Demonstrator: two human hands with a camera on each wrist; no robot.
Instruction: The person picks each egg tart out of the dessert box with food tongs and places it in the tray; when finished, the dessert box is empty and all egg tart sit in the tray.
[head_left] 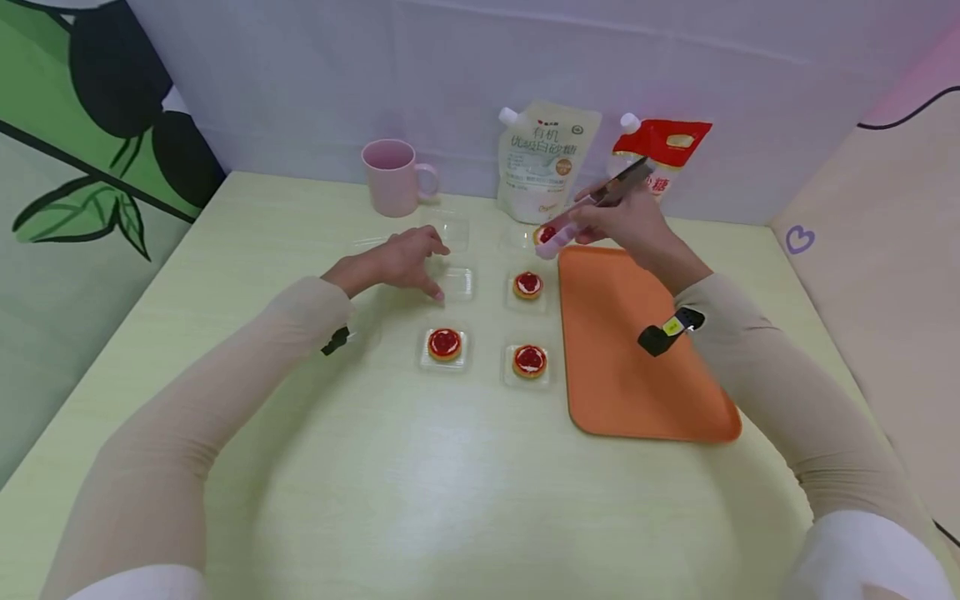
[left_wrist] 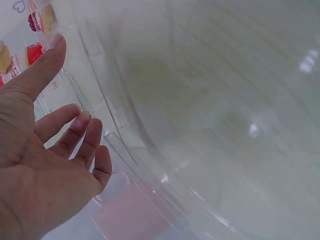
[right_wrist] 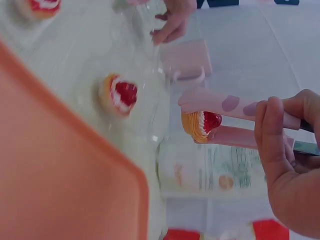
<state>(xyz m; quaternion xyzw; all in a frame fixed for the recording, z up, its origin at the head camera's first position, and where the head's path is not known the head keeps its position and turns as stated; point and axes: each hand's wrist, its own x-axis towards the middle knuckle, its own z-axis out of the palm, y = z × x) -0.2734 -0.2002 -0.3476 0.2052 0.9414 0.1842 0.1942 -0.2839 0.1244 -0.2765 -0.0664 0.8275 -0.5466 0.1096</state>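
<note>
My right hand [head_left: 622, 218] grips a pair of pink tongs [right_wrist: 227, 104] with dark handles. Between the tong tips is a small tart [right_wrist: 194, 125] with white cream and a red topping, held above the table near the back containers. My left hand [head_left: 401, 260] reaches over the table with thumb and fingers spread, by a clear plastic container [head_left: 459, 284]. Whether its fingertips touch the plastic I cannot tell. Similar tarts sit in clear containers: one front left [head_left: 444, 344], one front right [head_left: 530, 362], and one behind that [head_left: 528, 285].
An orange tray [head_left: 637, 367] lies on the right under my right forearm. Along the back stand a pink mug [head_left: 392, 179], a white spouted pouch [head_left: 543, 167] and a red-topped pouch [head_left: 667, 146]. Another clear container [head_left: 448, 229] lies near the mug.
</note>
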